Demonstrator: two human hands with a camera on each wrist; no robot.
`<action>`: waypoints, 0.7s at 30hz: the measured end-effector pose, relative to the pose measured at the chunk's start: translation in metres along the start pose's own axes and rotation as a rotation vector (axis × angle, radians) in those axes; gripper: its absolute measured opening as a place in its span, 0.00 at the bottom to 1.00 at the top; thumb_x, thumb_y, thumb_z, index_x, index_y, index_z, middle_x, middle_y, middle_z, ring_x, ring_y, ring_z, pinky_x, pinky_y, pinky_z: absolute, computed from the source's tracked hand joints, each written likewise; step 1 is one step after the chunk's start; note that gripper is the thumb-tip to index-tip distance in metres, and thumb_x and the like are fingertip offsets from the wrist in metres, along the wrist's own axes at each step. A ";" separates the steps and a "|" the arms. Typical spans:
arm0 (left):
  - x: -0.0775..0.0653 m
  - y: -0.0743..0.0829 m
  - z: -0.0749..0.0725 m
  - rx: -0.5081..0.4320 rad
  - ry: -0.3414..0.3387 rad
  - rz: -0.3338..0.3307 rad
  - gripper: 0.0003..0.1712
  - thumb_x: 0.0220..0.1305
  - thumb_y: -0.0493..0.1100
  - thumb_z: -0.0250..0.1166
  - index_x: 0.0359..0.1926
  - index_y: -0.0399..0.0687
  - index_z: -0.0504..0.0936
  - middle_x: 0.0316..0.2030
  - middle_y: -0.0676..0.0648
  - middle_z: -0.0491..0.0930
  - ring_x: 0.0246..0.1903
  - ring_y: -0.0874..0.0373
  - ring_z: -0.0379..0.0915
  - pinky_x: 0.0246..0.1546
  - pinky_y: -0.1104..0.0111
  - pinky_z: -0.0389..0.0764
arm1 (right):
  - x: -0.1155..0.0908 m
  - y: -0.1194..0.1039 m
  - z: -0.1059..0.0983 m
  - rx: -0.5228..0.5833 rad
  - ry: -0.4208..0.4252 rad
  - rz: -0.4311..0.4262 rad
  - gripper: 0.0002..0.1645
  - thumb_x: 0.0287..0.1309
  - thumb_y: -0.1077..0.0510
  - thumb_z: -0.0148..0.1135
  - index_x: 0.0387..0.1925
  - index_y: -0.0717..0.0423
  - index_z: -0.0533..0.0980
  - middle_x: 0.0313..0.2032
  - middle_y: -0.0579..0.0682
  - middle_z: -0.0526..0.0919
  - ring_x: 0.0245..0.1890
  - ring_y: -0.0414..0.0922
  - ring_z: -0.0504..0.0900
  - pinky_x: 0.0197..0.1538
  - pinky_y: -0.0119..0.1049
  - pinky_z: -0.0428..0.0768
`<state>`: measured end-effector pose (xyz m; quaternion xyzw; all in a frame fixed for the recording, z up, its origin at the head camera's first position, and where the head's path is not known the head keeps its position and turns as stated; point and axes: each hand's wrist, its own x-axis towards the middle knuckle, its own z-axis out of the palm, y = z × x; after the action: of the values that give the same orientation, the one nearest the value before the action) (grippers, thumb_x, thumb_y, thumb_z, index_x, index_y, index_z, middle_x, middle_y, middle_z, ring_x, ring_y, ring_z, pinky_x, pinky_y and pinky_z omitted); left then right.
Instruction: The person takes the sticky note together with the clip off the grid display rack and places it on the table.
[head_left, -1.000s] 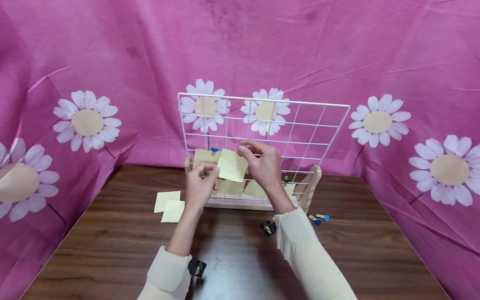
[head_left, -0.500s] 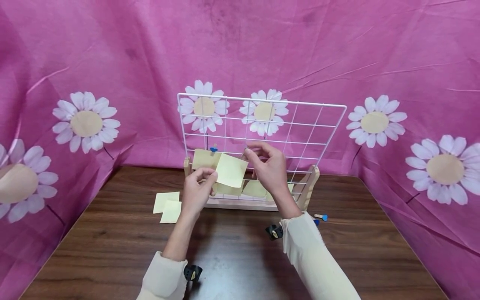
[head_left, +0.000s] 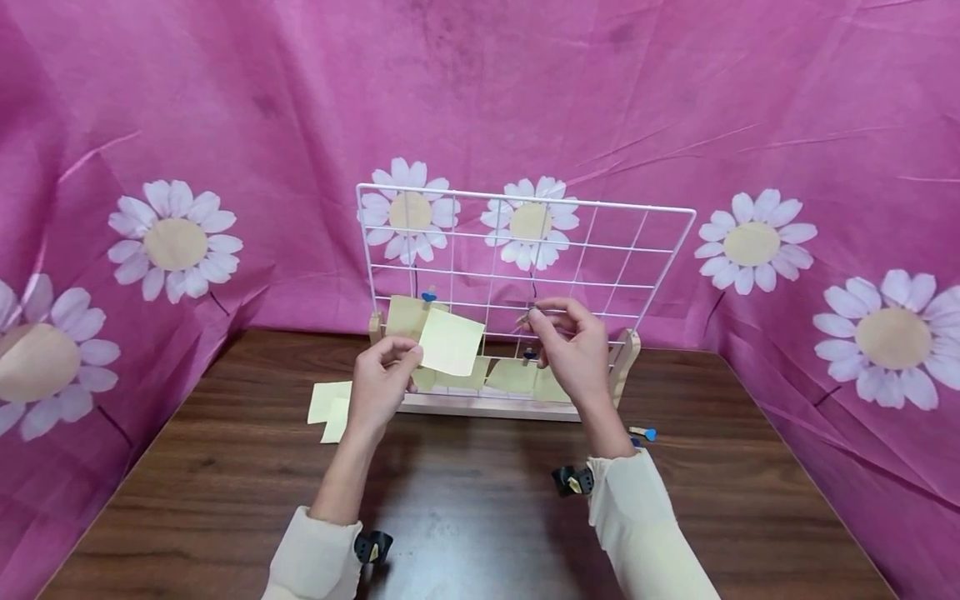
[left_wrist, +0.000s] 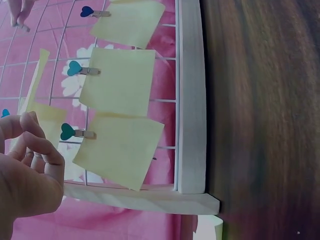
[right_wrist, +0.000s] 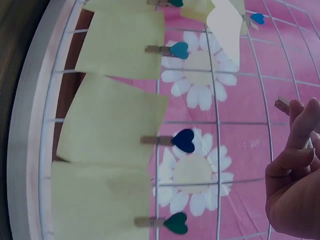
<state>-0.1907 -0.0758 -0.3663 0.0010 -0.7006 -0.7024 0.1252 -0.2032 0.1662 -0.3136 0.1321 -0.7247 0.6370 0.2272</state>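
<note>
My left hand (head_left: 382, 379) pinches a pale yellow sticky note (head_left: 452, 343) by its left edge, in front of a white wire grid (head_left: 525, 199). The note overlaps another one (head_left: 407, 317), clipped to the grid by a blue-heart clothespin (head_left: 428, 297). My right hand (head_left: 573, 350), to the right of the note and apart from it, pinches a small wooden clothespin (right_wrist: 282, 104) between thumb and fingertips. Most of that clothespin is hidden by the fingers. Along the grid's bottom row hang several sticky notes (left_wrist: 120, 80), each under a heart clothespin (right_wrist: 182, 141).
The grid stands in a wooden base (head_left: 487, 407) on a brown table (head_left: 465, 508). Loose sticky notes (head_left: 327, 402) lie left of my left forearm. Beyond my right wrist lie spare clothespins (head_left: 648, 434), one partly covered by the sleeve. A pink flowered cloth (head_left: 300, 100) hangs behind.
My right hand has moved right and slightly down, away from the note. My left hand has shifted a little left with the note, which has turned and tilted.
</note>
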 end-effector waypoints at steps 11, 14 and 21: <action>-0.004 -0.004 -0.010 0.013 0.010 0.003 0.06 0.64 0.32 0.64 0.40 0.32 0.84 0.25 0.44 0.80 0.15 0.61 0.71 0.16 0.75 0.66 | -0.008 0.006 -0.022 -0.043 0.011 0.050 0.09 0.65 0.65 0.65 0.44 0.68 0.78 0.35 0.67 0.87 0.10 0.39 0.72 0.17 0.29 0.75; -0.005 -0.005 -0.013 0.021 0.010 0.002 0.06 0.64 0.32 0.64 0.39 0.31 0.84 0.24 0.45 0.81 0.15 0.61 0.71 0.16 0.75 0.67 | -0.012 0.011 -0.029 -0.055 0.026 0.084 0.09 0.66 0.65 0.64 0.44 0.68 0.77 0.35 0.67 0.87 0.10 0.39 0.73 0.18 0.29 0.75; -0.004 -0.011 -0.016 0.024 0.001 -0.013 0.05 0.62 0.29 0.63 0.37 0.30 0.82 0.21 0.50 0.80 0.13 0.60 0.70 0.16 0.74 0.70 | -0.020 0.024 -0.046 -0.073 0.051 0.126 0.09 0.67 0.67 0.63 0.45 0.69 0.75 0.32 0.60 0.88 0.10 0.40 0.73 0.18 0.30 0.76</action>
<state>-0.1857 -0.0905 -0.3786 0.0074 -0.7089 -0.6948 0.1211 -0.1900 0.2128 -0.3400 0.0617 -0.7484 0.6262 0.2099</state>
